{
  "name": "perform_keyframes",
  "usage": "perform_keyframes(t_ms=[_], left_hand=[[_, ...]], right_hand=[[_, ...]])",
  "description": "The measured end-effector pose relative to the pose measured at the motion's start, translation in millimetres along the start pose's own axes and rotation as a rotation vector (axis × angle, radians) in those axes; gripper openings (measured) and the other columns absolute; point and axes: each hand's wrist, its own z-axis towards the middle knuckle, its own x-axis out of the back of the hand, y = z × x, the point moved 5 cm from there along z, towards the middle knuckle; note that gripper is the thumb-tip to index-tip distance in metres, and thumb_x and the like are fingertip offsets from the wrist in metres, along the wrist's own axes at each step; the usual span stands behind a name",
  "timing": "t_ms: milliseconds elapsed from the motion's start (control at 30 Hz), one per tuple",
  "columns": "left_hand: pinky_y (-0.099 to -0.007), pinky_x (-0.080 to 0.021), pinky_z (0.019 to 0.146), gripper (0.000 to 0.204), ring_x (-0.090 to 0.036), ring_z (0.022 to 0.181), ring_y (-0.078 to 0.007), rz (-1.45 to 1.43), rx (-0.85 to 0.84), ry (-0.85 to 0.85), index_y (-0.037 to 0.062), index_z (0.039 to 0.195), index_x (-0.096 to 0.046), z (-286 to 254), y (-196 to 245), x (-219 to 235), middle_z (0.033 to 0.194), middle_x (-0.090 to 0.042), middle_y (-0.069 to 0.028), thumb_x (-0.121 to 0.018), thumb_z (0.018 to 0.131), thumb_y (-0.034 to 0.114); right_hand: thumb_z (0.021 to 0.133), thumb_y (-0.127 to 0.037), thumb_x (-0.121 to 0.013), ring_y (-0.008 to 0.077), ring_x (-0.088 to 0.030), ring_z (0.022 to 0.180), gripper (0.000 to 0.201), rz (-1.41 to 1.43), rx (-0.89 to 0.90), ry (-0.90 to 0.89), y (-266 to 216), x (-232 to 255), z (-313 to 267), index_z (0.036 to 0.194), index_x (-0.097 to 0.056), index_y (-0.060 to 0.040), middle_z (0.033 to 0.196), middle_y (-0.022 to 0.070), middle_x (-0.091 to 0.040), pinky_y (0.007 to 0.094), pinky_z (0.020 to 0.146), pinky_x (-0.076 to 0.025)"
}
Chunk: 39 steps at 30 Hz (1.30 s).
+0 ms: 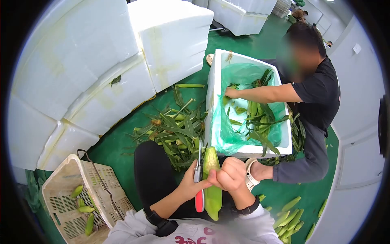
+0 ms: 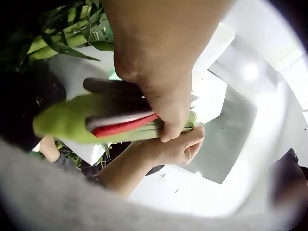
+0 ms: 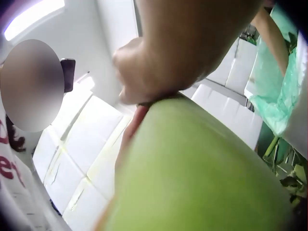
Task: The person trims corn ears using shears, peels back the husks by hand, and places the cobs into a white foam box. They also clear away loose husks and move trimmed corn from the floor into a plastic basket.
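A green ear of corn in its husk is held upright over the lap, its cut pale end pointing away. My left hand grips red-and-grey pruning shears along the ear's left side; in the left wrist view the red handle lies against the husk. My right hand, fingers curled, pinches the husk near the upper end of the ear. In the right wrist view the husk fills the foreground below the right hand.
A plastic crate with several ears stands at the lower left. Cut leaves and stalks lie on the green floor. Ahead, a seated person reaches into a foam box lined with green plastic. More ears lie at the lower right.
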Motion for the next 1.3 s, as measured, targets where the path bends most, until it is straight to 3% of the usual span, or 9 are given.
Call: perform_keyframes(t_ms=[167,400,500,600,633,767,867,1033,1300], left_hand=[[-0.0296,-0.045,0.089,0.057,-0.054,0.102,-0.0127,0.321,-0.121,-0.044,0.0038,0.127,-0.038,9.3,0.8,25.5,0.112,-0.053,-0.0065,-0.064,0.077,-0.001],[-0.0293,-0.048,0.085,0.055,-0.058,0.097,-0.0138,-0.003,-0.045,0.046,0.0044,0.128,-0.037,9.4,3.4,14.9,0.107,-0.057,-0.0054,-0.063,0.08,-0.001],[-0.0294,-0.048,0.084,0.054,-0.058,0.096,-0.0139,-0.035,-0.05,0.15,0.0046,0.124,-0.039,11.9,15.2,13.4,0.106,-0.056,-0.0061,-0.066,0.078,0.001],[-0.0288,-0.048,0.082,0.054,-0.057,0.094,-0.0133,0.219,-0.18,0.185,0.0049,0.118,-0.039,11.8,33.7,6.6,0.104,-0.056,-0.0069,-0.071,0.075,0.005],[-0.0303,-0.048,0.086,0.055,-0.057,0.1,-0.0139,0.389,-0.207,0.145,0.0054,0.121,-0.038,9.6,36.4,5.3,0.109,-0.054,-0.0055,-0.071,0.077,0.003],[-0.0293,-0.046,0.087,0.061,-0.055,0.098,-0.0146,0.395,-0.087,0.078,0.0058,0.127,-0.037,3.0,42.7,0.5,0.108,-0.053,-0.004,-0.069,0.076,0.001],[-0.0287,-0.045,0.087,0.063,-0.054,0.098,-0.013,0.328,0.16,-0.24,0.0066,0.13,-0.037,0.2,74.3,11.0,0.108,-0.052,-0.0036,-0.07,0.076,0.002],[-0.0251,-0.045,0.079,0.053,-0.052,0.09,-0.0089,0.436,-0.045,0.238,0.0067,0.122,-0.047,7.1,98.2,17.2,0.098,-0.053,-0.0016,-0.073,0.076,0.005],[-0.0254,-0.047,0.076,0.04,-0.054,0.085,-0.0087,-0.045,-0.034,0.257,0.0057,0.116,-0.049,4.7,79.8,14.9,0.095,-0.054,-0.0013,-0.065,0.08,0.0]], right_hand=[[0.065,-0.006,-0.074,0.0142,-0.038,0.044,0.029,0.069,0.153,-0.117,-22.9,4.1,-3.8,0.057,-0.046,-0.0078,0.058,0.0007,-0.035,0.0271,0.038,-0.032],[0.067,-0.018,-0.079,0.016,-0.044,0.048,0.033,0.146,0.06,-0.225,-38.5,4.5,-20.0,0.059,-0.05,-0.0068,0.059,0.0011,-0.038,0.0278,0.045,-0.041],[0.078,-0.026,-0.074,0.0215,-0.057,0.074,0.032,0.059,-0.206,-0.208,-30.5,0.6,-34.1,0.068,-0.053,-0.0044,0.077,0.0081,-0.05,0.035,0.066,-0.049],[0.087,-0.026,-0.064,0.0317,-0.05,0.108,0.028,0.456,-0.822,0.071,-19.1,-10.1,-68.1,0.077,-0.055,-0.0015,0.112,0.0195,-0.049,0.0416,0.094,-0.04],[0.092,-0.033,-0.058,0.038,-0.039,0.125,0.034,0.644,-0.892,0.025,-19.2,-13.9,-76.0,0.081,-0.054,-0.0012,0.135,0.027,-0.034,0.0431,0.104,-0.03],[0.092,-0.036,-0.056,0.0373,-0.042,0.124,0.036,0.674,-0.864,-0.024,-21.8,-12.5,-84.4,0.082,-0.054,-0.0014,0.139,0.0292,-0.032,0.0421,0.102,-0.032],[0.093,-0.038,-0.054,0.0361,-0.047,0.119,0.038,0.759,-0.986,0.037,-13.4,-5.2,-89.7,0.082,-0.054,-0.0015,0.138,0.0282,-0.035,0.0394,0.098,-0.036],[0.069,-0.018,-0.077,0.0453,-0.049,0.115,0.031,0.345,-0.638,-0.408,-25.8,4.7,-57.9,0.075,-0.052,-0.0003,0.132,0.0302,-0.041,0.0459,0.091,-0.046],[0.089,-0.037,-0.059,0.0414,-0.05,0.116,0.039,0.702,-0.828,-0.039,-27.1,0.4,-90.2,0.077,-0.049,-0.001,0.132,0.0328,-0.04,0.0451,0.095,-0.042]])
